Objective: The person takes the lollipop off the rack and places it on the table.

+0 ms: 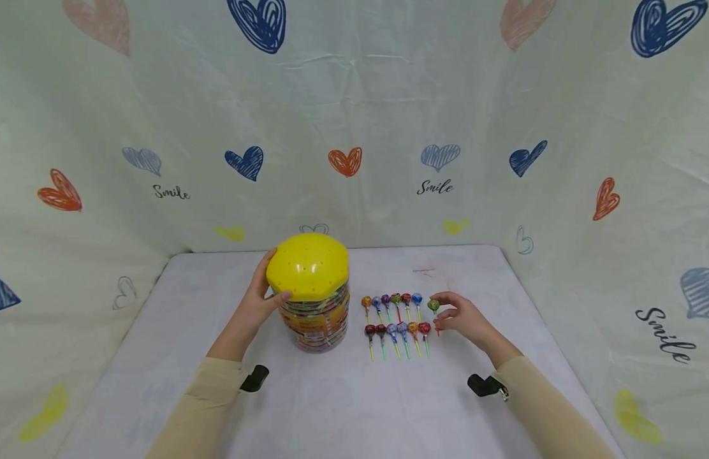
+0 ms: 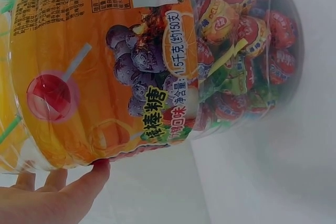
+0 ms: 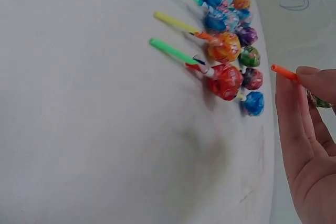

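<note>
1. Left hand (image 1: 258,305) is resting against the left side of the lollipop jar (image 1: 317,319), palm on the wall, thumb curling round the front just under the lid, fingers reaching behind.
2. Jar is sitting upright on the table (image 1: 331,408), centre-left. Clear plastic w/ an orange label showing grapes, an orange slice and a red lollipop; packed w/ wrapped lollipops. One jar.
3. Yellow lid (image 1: 308,266) is sitting on top, domed, w/ small holes. One lid.
4. Rows of lollipops (image 1: 396,322) are lying just right of the jar, heads away from the person, sticks toward them. Back row: 5. Front row: 5. Wrappers orange, purple, red, blue, green; sticks green, yellow, orange.
5. Right hand (image 1: 463,319) is pinching a green lollipop (image 1: 433,306) w/ an orange stick, thumb and forefinger clamping it, other fingers loosely curling. It's at the right end of the back row, nearly touching the table. Total loose: 11.
</note>
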`<action>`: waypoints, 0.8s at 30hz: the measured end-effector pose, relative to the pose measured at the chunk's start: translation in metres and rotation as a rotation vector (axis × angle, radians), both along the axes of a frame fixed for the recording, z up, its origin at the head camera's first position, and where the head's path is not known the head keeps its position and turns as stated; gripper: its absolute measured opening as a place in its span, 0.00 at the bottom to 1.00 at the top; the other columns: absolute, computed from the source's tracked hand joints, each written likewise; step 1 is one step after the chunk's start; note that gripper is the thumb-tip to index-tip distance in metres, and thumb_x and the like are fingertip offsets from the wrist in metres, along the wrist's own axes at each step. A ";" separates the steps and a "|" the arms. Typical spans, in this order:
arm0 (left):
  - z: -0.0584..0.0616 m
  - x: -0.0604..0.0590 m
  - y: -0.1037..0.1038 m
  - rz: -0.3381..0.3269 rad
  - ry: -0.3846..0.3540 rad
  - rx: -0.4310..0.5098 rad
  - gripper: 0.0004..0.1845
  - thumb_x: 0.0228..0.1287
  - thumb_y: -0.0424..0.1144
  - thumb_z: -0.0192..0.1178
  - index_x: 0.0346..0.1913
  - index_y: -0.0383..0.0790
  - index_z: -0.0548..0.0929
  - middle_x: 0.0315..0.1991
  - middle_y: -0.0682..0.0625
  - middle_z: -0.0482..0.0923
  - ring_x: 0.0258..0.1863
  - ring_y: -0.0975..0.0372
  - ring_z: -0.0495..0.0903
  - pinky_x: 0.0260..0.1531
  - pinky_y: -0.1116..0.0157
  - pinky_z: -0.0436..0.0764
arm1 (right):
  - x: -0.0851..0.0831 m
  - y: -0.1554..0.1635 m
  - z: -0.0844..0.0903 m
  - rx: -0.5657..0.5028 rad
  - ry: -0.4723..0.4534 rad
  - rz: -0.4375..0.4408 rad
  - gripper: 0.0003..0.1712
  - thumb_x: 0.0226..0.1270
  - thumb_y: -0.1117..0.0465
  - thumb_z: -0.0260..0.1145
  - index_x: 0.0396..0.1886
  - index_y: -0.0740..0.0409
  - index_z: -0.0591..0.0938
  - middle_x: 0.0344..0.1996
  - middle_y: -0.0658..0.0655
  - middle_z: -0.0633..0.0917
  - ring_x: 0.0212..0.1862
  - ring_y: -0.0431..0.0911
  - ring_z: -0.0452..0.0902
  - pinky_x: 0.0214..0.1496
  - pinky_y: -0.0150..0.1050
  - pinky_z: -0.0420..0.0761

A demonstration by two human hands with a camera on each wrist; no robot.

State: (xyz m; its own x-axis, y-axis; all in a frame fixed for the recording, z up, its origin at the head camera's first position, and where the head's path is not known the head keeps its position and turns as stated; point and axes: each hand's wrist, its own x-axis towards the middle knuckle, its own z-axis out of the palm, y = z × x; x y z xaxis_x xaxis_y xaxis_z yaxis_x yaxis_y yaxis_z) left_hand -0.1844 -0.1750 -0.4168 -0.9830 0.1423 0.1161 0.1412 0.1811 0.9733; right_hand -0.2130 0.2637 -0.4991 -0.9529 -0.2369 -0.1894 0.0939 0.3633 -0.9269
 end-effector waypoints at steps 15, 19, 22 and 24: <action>0.001 0.001 0.000 -0.009 0.004 0.011 0.45 0.69 0.36 0.61 0.78 0.57 0.44 0.78 0.49 0.40 0.75 0.48 0.37 0.63 0.30 0.46 | -0.013 0.011 -0.043 0.116 -0.018 -0.024 0.31 0.55 0.78 0.69 0.60 0.67 0.75 0.52 0.65 0.78 0.33 0.46 0.78 0.34 0.38 0.81; 0.001 0.001 0.000 -0.001 0.000 0.003 0.45 0.69 0.37 0.61 0.78 0.57 0.44 0.78 0.49 0.39 0.75 0.48 0.37 0.63 0.30 0.46 | -0.015 0.012 -0.044 0.131 -0.014 -0.002 0.31 0.55 0.77 0.71 0.60 0.66 0.75 0.51 0.64 0.78 0.34 0.46 0.78 0.35 0.37 0.81; 0.000 0.001 0.000 -0.002 0.002 0.005 0.45 0.69 0.37 0.61 0.78 0.57 0.44 0.78 0.50 0.39 0.75 0.47 0.37 0.63 0.30 0.46 | -0.018 0.012 -0.044 0.160 -0.019 0.021 0.32 0.54 0.75 0.72 0.61 0.65 0.75 0.50 0.63 0.78 0.34 0.46 0.77 0.35 0.37 0.81; 0.000 0.000 -0.001 -0.006 0.004 0.011 0.45 0.69 0.36 0.61 0.78 0.57 0.44 0.78 0.50 0.39 0.75 0.47 0.37 0.63 0.30 0.46 | -0.020 0.013 -0.045 0.180 -0.020 0.032 0.32 0.54 0.74 0.73 0.61 0.64 0.76 0.50 0.62 0.78 0.34 0.46 0.78 0.35 0.37 0.81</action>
